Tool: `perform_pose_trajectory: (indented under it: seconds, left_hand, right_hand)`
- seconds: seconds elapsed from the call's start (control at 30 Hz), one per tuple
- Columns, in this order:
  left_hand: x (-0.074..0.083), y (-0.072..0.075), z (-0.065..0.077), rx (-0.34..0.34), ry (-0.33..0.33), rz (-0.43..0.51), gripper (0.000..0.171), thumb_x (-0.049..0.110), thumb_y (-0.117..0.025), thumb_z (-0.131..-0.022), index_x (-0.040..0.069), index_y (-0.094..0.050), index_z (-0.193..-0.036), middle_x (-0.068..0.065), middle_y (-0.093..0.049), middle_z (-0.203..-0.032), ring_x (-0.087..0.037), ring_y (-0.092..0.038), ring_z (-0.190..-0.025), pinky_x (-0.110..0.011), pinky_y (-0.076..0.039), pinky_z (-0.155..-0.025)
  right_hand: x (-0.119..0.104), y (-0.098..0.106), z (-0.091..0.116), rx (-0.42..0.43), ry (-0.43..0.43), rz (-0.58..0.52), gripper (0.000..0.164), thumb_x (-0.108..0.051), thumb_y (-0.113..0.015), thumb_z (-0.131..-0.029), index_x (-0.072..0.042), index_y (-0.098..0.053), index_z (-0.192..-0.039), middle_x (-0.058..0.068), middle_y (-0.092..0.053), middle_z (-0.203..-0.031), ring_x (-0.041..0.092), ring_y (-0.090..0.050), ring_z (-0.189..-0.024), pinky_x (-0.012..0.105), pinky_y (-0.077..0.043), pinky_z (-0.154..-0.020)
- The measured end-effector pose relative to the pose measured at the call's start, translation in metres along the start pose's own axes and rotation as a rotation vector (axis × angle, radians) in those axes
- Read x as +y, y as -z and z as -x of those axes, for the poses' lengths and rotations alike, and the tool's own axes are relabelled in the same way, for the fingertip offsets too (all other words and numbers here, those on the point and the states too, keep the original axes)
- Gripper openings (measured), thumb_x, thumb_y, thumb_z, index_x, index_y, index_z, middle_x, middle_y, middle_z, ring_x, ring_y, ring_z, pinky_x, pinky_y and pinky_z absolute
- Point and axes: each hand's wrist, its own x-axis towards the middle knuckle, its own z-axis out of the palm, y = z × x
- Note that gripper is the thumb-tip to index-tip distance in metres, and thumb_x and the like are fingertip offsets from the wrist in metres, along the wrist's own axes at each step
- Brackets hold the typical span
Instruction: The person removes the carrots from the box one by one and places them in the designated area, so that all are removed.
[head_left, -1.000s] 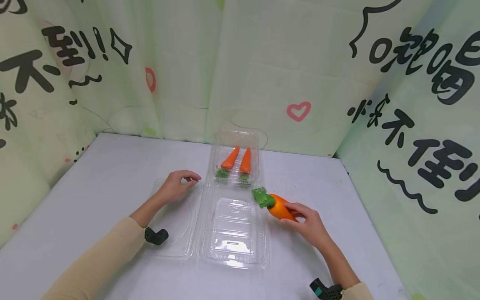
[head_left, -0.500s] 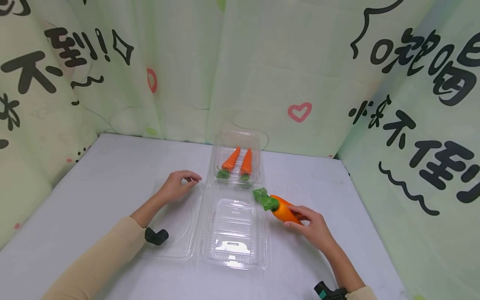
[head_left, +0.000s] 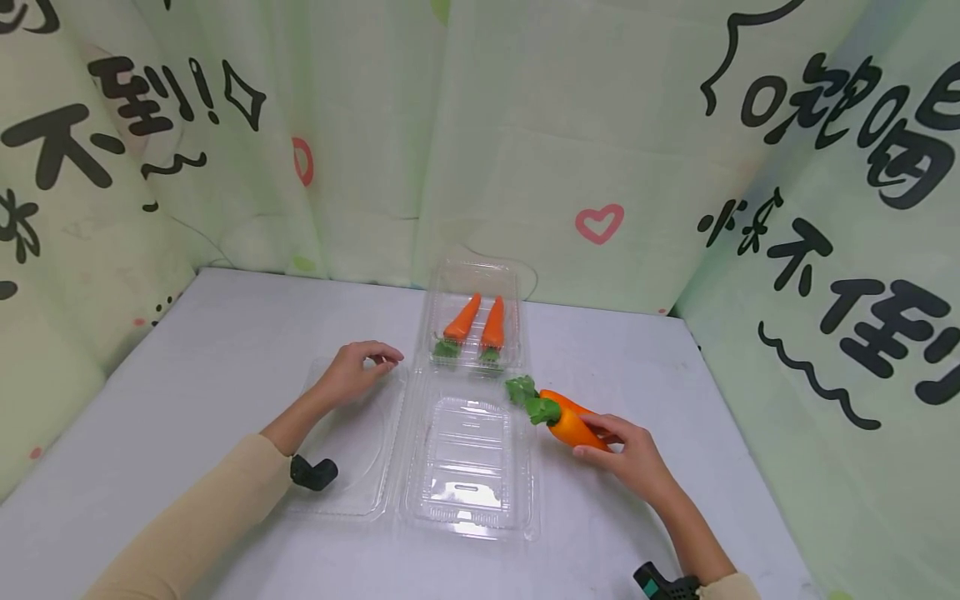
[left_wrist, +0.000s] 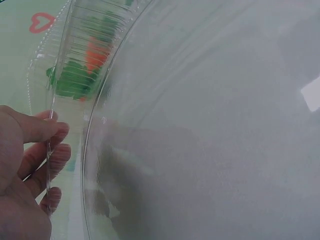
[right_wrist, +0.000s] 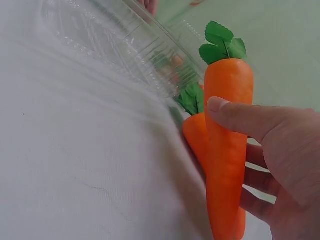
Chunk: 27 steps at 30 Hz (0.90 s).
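My right hand (head_left: 626,454) holds an orange toy carrot (right_wrist: 227,145) with a green leafy top, thumb across its front and fingers behind. A second carrot (right_wrist: 195,132) lies close behind it, overlapped by the held one. In the left wrist view, my left hand (left_wrist: 30,160) pinches the thin rim of a clear plastic lid (left_wrist: 200,125). That lid spreads left of a clear plastic tray (head_left: 468,450), whose ribbed base holds nothing. Both carrots on the right are beside this tray's right edge, leaves towards it.
Behind the tray, another clear plastic container (head_left: 517,333) holds two carrots (head_left: 462,317) with their leaves towards me. A white-covered table (head_left: 225,358) lies under everything. Printed curtains (head_left: 510,150) stand along the back and sides.
My right hand has shifted slightly right and towards me with its carrot, so more of the carrot behind shows. My left hand keeps its place.
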Motion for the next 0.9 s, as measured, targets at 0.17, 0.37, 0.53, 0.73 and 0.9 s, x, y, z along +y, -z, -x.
perform_pose_trajectory:
  seconds: [0.17,0.37,0.53,0.73,0.9]
  left_hand:
    - [0.0011,-0.0003,0.0000,-0.006,0.007,0.005,0.019,0.005,-0.062,-0.092,0.006,-0.071,-0.109,-0.007,-0.071,-0.102,-0.021,-0.060,-0.091,-0.035,-0.048,-0.082]
    - [0.0011,-0.0010,-0.0006,0.000,0.002,0.006,0.019,0.004,-0.062,-0.091,0.006,-0.071,-0.108,-0.007,-0.071,-0.101,-0.021,-0.061,-0.090,-0.034,-0.047,-0.081]
    - [0.0016,-0.0018,-0.0006,0.000,0.009,0.003,0.019,0.004,-0.062,-0.091,0.006,-0.071,-0.108,-0.007,-0.071,-0.101,-0.020,-0.060,-0.090,-0.033,-0.047,-0.079]
    - [0.0017,-0.0023,-0.0013,-0.007,0.028,0.000,0.019,0.006,-0.062,-0.092,0.007,-0.071,-0.110,-0.007,-0.071,-0.103,-0.020,-0.060,-0.091,-0.033,-0.047,-0.081]
    - [0.0010,-0.0023,-0.0015,-0.006,0.021,-0.002,0.019,0.006,-0.062,-0.092,0.007,-0.071,-0.109,-0.007,-0.071,-0.103,-0.020,-0.060,-0.091,-0.033,-0.047,-0.080]
  right_hand:
    - [0.0009,-0.0001,0.0012,-0.009,-0.016,0.006,0.048,-0.028,-0.080,-0.078,-0.011,-0.067,-0.121,0.006,-0.070,-0.115,0.011,-0.061,-0.093,0.020,-0.053,-0.079]
    - [0.0023,-0.0005,0.0016,-0.012,-0.028,0.012,0.048,-0.027,-0.080,-0.078,-0.011,-0.067,-0.121,0.006,-0.070,-0.116,0.016,-0.063,-0.094,0.019,-0.053,-0.079]
    - [0.0025,0.0006,0.0015,-0.015,-0.040,0.020,0.048,-0.028,-0.080,-0.078,-0.010,-0.067,-0.121,0.008,-0.070,-0.117,0.020,-0.063,-0.096,0.022,-0.054,-0.080]
    - [0.0039,0.0017,0.0015,-0.021,-0.039,0.020,0.047,-0.028,-0.079,-0.079,-0.009,-0.067,-0.121,0.009,-0.070,-0.116,0.020,-0.063,-0.095,0.023,-0.054,-0.080]
    - [0.0054,0.0016,0.0011,-0.023,-0.030,0.017,0.048,-0.027,-0.079,-0.079,-0.009,-0.067,-0.121,0.010,-0.070,-0.115,0.021,-0.063,-0.094,0.023,-0.054,-0.080]
